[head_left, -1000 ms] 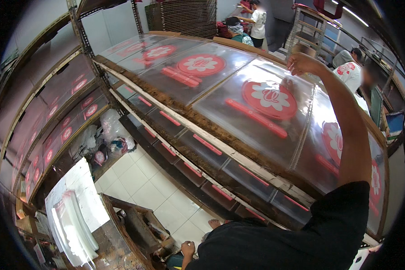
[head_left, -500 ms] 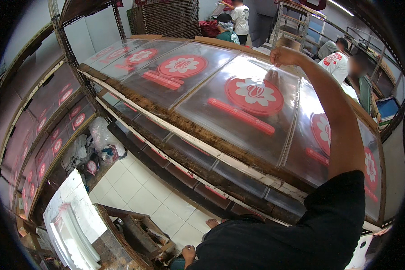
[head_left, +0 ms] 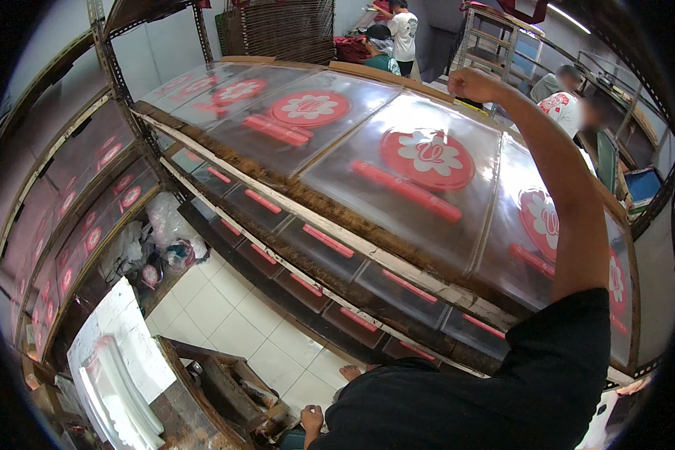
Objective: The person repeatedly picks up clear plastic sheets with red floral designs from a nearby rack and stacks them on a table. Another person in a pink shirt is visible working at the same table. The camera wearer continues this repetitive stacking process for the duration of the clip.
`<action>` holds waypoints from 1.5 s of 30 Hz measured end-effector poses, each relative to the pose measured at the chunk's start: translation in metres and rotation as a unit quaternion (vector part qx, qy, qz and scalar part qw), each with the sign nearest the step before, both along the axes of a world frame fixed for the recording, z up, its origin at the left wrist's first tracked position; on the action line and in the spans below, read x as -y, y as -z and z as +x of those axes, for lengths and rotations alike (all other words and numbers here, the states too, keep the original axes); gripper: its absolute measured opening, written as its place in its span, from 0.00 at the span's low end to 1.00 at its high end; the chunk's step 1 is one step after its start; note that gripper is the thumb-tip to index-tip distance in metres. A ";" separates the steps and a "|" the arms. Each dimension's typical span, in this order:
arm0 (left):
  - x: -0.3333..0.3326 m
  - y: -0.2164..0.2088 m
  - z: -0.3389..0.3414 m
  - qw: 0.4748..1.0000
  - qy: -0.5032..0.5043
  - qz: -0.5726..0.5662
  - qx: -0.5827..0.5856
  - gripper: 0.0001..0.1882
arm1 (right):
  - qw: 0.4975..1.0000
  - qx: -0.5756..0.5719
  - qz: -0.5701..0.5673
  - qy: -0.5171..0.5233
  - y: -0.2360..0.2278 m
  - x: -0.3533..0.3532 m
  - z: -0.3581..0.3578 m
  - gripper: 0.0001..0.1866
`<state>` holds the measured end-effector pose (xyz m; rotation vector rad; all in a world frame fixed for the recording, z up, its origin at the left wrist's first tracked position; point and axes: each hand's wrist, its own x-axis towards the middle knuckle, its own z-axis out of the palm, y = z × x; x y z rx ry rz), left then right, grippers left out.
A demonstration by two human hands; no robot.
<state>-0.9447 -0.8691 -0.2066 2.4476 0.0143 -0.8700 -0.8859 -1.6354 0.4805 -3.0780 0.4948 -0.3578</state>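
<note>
My right arm reaches over the upper shelf [head_left: 292, 184], with my right hand [head_left: 474, 85] raised above its far edge. The fingers of that hand are curled together; what they hold, if anything, I cannot make out. Clear plastic sheets [head_left: 337, 201] printed with a red disc, a white flower and a red bar lie side by side on this shelf. The sheet nearest the hand reflects bright light. Low beside my body, my left hand [head_left: 313, 420] is loosely closed, with nothing visible in it.
Lower tiers hold more printed sheets [head_left: 330, 240]. Another rack [head_left: 75, 202] stands on the left, near plastic bags [head_left: 174, 225]. A wooden stand [head_left: 202, 390] and a white board [head_left: 120, 337] are at the lower left. Several people [head_left: 403, 34] are beyond the shelf.
My right hand has lifted slightly, its fingers more curled. The view has shifted a little, and more red bars show on the lower tiers. My left hand stays low.
</note>
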 end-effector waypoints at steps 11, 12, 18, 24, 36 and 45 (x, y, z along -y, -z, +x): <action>0.004 -0.021 0.032 0.984 -0.006 -0.146 0.099 0.21 | 0.953 0.006 -0.090 -0.289 -0.040 -0.240 0.094 0.10; 0.012 -0.042 0.033 0.979 -0.012 -0.155 0.132 0.21 | 0.949 -0.012 -0.089 -0.302 -0.041 -0.276 0.098 0.10; 0.011 -0.110 0.046 0.956 -0.012 -0.216 0.199 0.19 | 0.872 -0.086 -0.175 -0.449 -0.012 -0.476 0.143 0.10; 0.007 -0.164 0.046 0.922 0.012 -0.285 0.263 0.15 | 0.798 -0.070 -0.206 -0.561 0.065 -0.624 0.152 0.10; -0.070 -0.258 0.032 0.892 -0.142 -0.207 0.376 0.17 | 0.619 -0.145 0.743 -0.209 0.425 -0.641 0.126 0.12; -0.090 -0.275 0.048 0.874 -0.227 -0.078 0.422 0.23 | 0.745 -0.393 0.535 0.068 0.667 -0.467 -0.055 0.16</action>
